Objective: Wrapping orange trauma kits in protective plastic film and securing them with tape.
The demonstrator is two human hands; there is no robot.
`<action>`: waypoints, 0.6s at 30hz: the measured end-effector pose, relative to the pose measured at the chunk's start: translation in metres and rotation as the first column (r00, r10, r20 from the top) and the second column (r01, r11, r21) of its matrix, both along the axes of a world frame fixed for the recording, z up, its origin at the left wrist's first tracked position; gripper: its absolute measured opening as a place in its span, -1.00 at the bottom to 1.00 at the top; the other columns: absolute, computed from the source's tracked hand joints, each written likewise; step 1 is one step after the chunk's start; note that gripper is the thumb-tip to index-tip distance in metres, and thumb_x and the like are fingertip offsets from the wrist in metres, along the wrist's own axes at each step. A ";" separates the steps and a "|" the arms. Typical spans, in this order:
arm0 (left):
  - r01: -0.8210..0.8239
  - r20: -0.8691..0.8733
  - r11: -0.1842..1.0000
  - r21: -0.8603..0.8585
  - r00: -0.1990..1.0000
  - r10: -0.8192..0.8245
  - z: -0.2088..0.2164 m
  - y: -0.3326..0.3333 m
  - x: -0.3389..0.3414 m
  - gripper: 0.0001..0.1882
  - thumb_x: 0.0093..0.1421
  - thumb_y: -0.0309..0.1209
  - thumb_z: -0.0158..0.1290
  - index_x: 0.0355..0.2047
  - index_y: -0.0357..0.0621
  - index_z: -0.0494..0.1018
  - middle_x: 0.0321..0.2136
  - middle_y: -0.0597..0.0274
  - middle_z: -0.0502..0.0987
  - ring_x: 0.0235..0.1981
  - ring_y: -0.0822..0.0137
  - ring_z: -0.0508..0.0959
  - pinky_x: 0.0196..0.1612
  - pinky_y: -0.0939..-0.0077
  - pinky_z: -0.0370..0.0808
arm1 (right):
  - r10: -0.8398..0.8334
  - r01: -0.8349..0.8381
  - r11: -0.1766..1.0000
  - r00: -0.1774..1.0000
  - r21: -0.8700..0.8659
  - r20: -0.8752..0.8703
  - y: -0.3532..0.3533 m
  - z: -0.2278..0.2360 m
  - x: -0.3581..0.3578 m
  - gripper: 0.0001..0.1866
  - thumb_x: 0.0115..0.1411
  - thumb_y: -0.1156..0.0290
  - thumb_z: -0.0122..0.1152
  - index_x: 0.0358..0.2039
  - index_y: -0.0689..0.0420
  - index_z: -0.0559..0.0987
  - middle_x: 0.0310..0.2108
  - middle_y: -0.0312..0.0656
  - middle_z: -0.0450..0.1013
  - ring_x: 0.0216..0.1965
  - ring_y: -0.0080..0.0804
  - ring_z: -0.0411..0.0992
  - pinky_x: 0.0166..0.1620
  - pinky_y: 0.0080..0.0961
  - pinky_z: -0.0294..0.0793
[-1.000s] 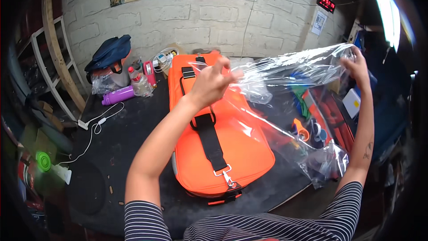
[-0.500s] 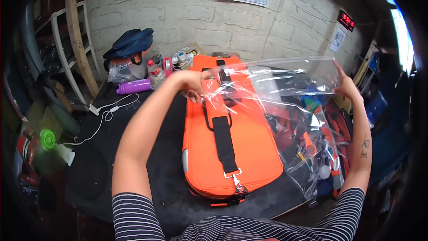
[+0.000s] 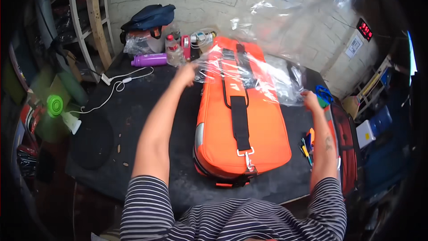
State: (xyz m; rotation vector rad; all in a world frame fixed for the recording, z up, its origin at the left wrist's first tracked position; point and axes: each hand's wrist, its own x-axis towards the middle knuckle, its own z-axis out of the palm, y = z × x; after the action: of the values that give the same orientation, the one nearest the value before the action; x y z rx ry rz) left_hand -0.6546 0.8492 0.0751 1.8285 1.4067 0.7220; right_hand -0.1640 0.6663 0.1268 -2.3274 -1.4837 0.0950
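Note:
An orange fabric bag point(image 3: 263, 125) lies on the black table, with a black strap point(image 3: 239, 120) and a metal clip point(image 3: 248, 160) along its top. Over the bag's far part spreads a clear plastic bag point(image 3: 285, 76), its far part billowing up against the wall. My left hand point(image 3: 186, 74) is closed on the plastic's edge, left of the orange bag. On the other side my right hand point(image 3: 310, 101) pinches the opposite edge of the plastic. Both arms are stretched forward and apart.
A purple bottle point(image 3: 149, 60), a clear bottle with a red cap point(image 3: 174, 51) and a dark blue cloth bag point(image 3: 149, 17) stand at the back left. A white cable point(image 3: 100, 105) crosses the black table point(image 3: 142, 129). Pens point(image 3: 306, 149) and a red bag point(image 3: 347, 147) lie right.
Both hands have brought the plastic down toward the orange bag's far part, and its far part now billows up. My right hand has moved lower and inward. The view has shifted.

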 end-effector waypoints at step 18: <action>-0.277 0.822 0.953 0.122 0.567 0.059 -0.113 -0.273 0.101 -0.54 0.37 -0.27 -0.30 0.18 -0.29 0.19 0.20 -0.04 0.21 0.23 0.14 0.19 0.26 0.40 0.07 | 0.008 0.052 0.996 0.767 0.076 -0.641 -0.140 -0.030 -0.083 -0.73 0.11 0.54 -0.07 -0.21 0.22 0.56 -0.45 -0.15 0.49 -0.49 -0.42 0.47 -0.43 -0.45 0.49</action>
State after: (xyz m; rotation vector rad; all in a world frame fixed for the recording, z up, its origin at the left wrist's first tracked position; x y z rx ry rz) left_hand -0.5536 0.5764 -0.0380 1.1967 0.8671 1.6487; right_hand -0.2474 0.5267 0.0970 -1.9363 -1.0726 0.7305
